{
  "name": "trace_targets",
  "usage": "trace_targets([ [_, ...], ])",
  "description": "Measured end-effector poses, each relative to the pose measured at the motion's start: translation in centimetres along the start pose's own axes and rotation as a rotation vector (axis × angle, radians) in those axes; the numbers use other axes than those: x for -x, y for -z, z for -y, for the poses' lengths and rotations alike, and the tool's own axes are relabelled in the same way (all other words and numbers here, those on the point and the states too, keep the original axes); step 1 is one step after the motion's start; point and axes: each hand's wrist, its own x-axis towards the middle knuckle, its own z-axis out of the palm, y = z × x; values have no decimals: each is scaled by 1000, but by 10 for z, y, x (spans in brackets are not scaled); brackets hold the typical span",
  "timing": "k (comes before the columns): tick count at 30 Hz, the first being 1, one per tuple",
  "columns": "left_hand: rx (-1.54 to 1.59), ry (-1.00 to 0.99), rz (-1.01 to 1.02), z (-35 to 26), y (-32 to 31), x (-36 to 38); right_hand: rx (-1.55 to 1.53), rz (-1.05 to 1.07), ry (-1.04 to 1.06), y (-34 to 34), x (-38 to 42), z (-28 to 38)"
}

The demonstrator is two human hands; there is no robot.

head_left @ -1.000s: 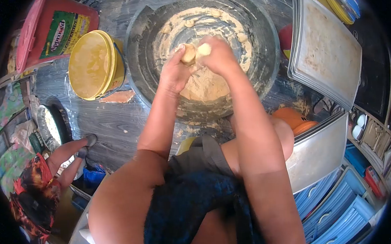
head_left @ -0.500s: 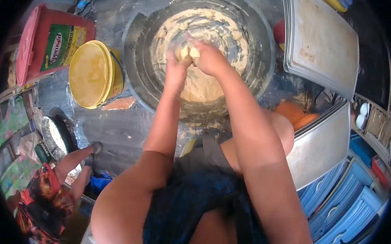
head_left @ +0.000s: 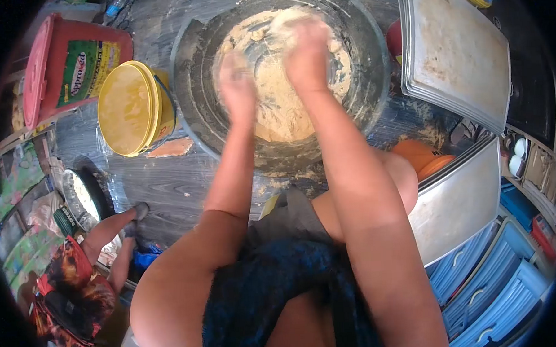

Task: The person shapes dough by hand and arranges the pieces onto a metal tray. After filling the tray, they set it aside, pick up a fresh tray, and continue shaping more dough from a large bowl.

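Observation:
A wide dark basin (head_left: 196, 84) stands on the floor, with pale flour-like powder and lumps (head_left: 284, 111) spread inside it. Over the left part of the powder is my left hand (head_left: 235, 79), smeared by motion, its fingers not clear. My right hand (head_left: 308, 54) is farther forward and to the right, above the powder near the basin's far side. Its fingers are blurred, and pale powder or dough shows at their tips; whether they grip it I cannot make out. The two hands are apart.
Left of the basin are a yellow lidded bucket (head_left: 126, 109) and a red bucket (head_left: 96, 66). Stacked metal trays (head_left: 456, 54) stand at the right, another tray (head_left: 456, 203) below them, near blue crates (head_left: 507, 312). A person in patterned clothing (head_left: 78, 287) is at lower left.
My hands were together over the middle of the basin with pale dough pieces between them. They have separated, the right moving forward and right, the left moving left.

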Motion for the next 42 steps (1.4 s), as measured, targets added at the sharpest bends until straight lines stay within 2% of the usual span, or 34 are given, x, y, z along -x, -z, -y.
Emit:
trace_targets([
  [1, 3, -6, 3, -6, -5, 8, 84, 341, -11, -13, 9, -11],
  [3, -355, 80, 384, -14, -13, 15, 142, 374, -100, -5, 16, -13],
  [4, -322, 28, 287, -1, -11, 16, 150, 357, -210, 6, 10, -15],
  [5, -319, 28, 290, 14, -7, 12, 159, 346, -318, 14, 6, -17],
  [6, -386, -49, 148, 25, 0, 4, 166, 107, -211, 11, 4, -24],
  [7, -455, -116, 12, 31, 7, 0, 174, 118, -225, 16, 4, -19],
  [9, -466, -173, -2, 36, 6, -2, 173, -9, -40, 21, -2, -7],
  [10, -387, -99, 132, 31, -6, 0, 225, 195, -43, 10, 3, -8],
  [11, -304, -32, 264, 24, -18, 2, 223, 192, -32, 3, 7, -11],
  [12, -492, -4, 433, 2, -18, 11, 186, 447, -160, 1, 11, -10],
  [13, -490, -7, 430, 1, -16, 5, 146, 702, -295, -1, 15, -13],
  [14, -490, -11, 461, 6, -9, -2, 120, 500, -370, -4, 17, -28],
  [15, -490, -13, 495, 12, -3, -10, 177, 322, -346, 2, 12, -28],
  [16, -579, 19, 367, 15, 5, -20, 233, 109, -215, 6, 3, -34],
  [17, -537, -144, 181, 39, 10, -26, 290, -96, -88, 7, -1, -38],
  [18, -472, -21, 233, 17, 11, -20, 292, -87, -105, 9, 4, -32],
  [19, -400, 89, 272, -9, 5, -18, 161, 122, -169, 10, 4, -22],
  [20, -397, 84, 266, -4, -6, -10, 30, 330, -221, 11, 2, -14],
  [22, -377, -391, 290, 10, -29, 3, 24, 352, -203, 4, 13, -22],
  [23, -377, -398, 279, 13, -30, 2, 12, 374, -211, -3, 17, -30],
  [25, -135, -29, 394, 10, -23, 8, -16, 415, -295, 5, 6, -33],
  [26, 40, -26, 415, 19, -27, 9, -109, 500, -421, 6, 5, -35],
  [27, 36, -15, 422, 16, -24, 9, -202, 586, -554, 9, 7, -33],
  [30, 326, 155, 711, 8, -15, -5, -135, 574, -571, 13, 11, -42],
  [31, 333, 152, 707, 13, -11, -19, -102, 563, -573, 16, 7, -41],
  [32, 326, 254, 779, 21, -6, -39, 59, 474, -433, 18, 4, -41],
  [33, 319, 360, 851, 33, -1, -60, 64, 478, -437, 26, -6, -31],
  [35, 178, 307, 532, 112, -17, -111, -25, 411, -506, 46, -31, -11],
  [36, -52, 280, 455, 168, -27, -143, -9, 407, -511, 55, -37, -3],
  [37, -273, 242, 378, 213, -34, -167, 32, 394, -377, 66, -42, 6],
  [38, -451, 241, 363, 236, -38, -177, 83, 376, -237, 77, -46, 12],
  [39, -626, 238, 342, 253, -45, -188, 113, 361, -232, 87, -45, 21],
  [41, -794, 364, 317, 285, -56, -198, 318, 501, -224, 99, -36, 31],
  [42, -785, 367, 334, 284, -68, -195, 334, 501, -234, 100, -32, 20],
])
